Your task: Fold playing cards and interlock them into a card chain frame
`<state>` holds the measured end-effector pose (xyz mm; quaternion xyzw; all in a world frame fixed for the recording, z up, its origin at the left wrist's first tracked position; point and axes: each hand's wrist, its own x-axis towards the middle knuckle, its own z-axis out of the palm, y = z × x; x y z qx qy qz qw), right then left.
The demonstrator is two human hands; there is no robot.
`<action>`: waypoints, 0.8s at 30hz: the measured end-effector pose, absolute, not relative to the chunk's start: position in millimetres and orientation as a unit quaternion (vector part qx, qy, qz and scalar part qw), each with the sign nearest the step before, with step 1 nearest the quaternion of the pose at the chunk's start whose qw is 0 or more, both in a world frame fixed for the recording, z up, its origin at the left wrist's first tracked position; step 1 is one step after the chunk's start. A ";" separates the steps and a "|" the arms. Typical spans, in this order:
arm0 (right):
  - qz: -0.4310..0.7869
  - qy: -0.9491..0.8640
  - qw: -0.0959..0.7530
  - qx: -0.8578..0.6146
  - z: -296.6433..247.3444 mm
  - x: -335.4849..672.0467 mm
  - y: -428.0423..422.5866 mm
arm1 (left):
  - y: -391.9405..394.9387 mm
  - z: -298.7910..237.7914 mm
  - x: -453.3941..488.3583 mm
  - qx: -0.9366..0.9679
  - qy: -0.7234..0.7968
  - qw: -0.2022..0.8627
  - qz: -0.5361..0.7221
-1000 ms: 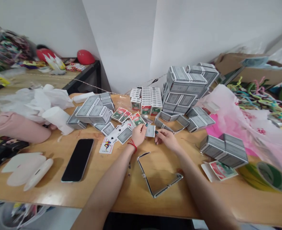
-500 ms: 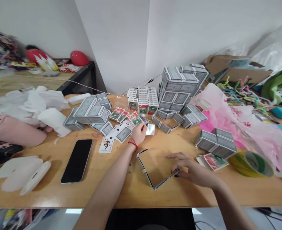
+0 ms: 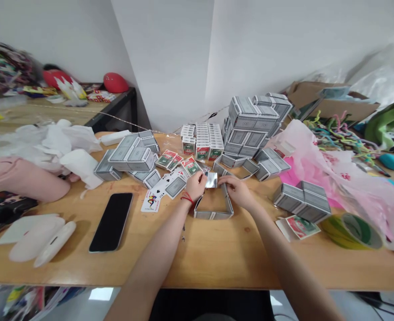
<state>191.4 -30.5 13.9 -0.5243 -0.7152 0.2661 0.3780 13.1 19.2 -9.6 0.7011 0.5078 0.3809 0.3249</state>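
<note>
Pale walls (image 3: 163, 58) meet behind a wooden table (image 3: 170, 267), where a folded-card frame (image 3: 213, 215) sits near the middle, closed toward 6 o'clock, with sides running up toward 2 and 10. At its 12 o'clock end is a glossy card (image 3: 211, 180). The left hand (image 3: 196, 185) pinches that card's 9 o'clock edge between thumb and fingers, apparently to hold it steady across the frame's far end. The right hand (image 3: 238, 191) has its fingers bent at the 3 o'clock edge; whether they grip the card, the frame's side or both, I cannot tell. Coming in from opposite sides probably lets the hands line up the 2 pieces. From the frame, stacked grey card blocks (image 3: 252, 127) rise toward 1 o'clock, boxed decks (image 3: 202, 142) stand in rows at 12, seemingly ranked for easy reach, loose cards (image 3: 176, 187) spread toward 10, and a phone (image 3: 111, 221) lies at 9, perhaps there to leave elbow room.
</note>
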 end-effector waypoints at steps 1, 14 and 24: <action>0.277 -0.699 0.394 -0.529 10.7 188.3 -26.0 | 19.1 -9.5 13.3 0.698 0.510 0.325 0.383; 0.511 -0.496 0.522 -0.469 -2.7 178.1 -22.0 | 19.3 -15.1 14.8 0.666 0.513 0.353 0.411; 0.527 -0.440 0.548 -0.477 -6.2 176.3 -16.2 | 21.5 -17.1 15.5 0.579 0.393 0.525 0.485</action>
